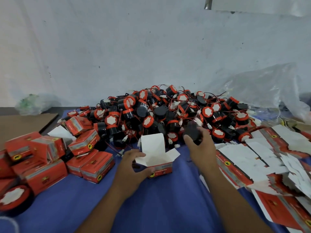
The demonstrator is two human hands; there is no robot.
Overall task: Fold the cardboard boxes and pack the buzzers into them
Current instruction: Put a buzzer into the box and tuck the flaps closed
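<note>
A small red cardboard box (159, 167) stands on the blue cloth with its white lid and flaps up. My left hand (133, 165) grips the box's left side. To the right of it and a little higher, my right hand (200, 148) is shut on a black buzzer (192, 131), blurred by motion, at the front edge of a big heap of black-and-red buzzers (168, 113) with thin wires.
Several closed red boxes (50, 158) are stacked at the left. Flat unfolded box blanks (262, 162) lie in a spread at the right. A clear plastic bag (262, 88) sits behind them by the wall. One buzzer (13, 199) lies at the near left.
</note>
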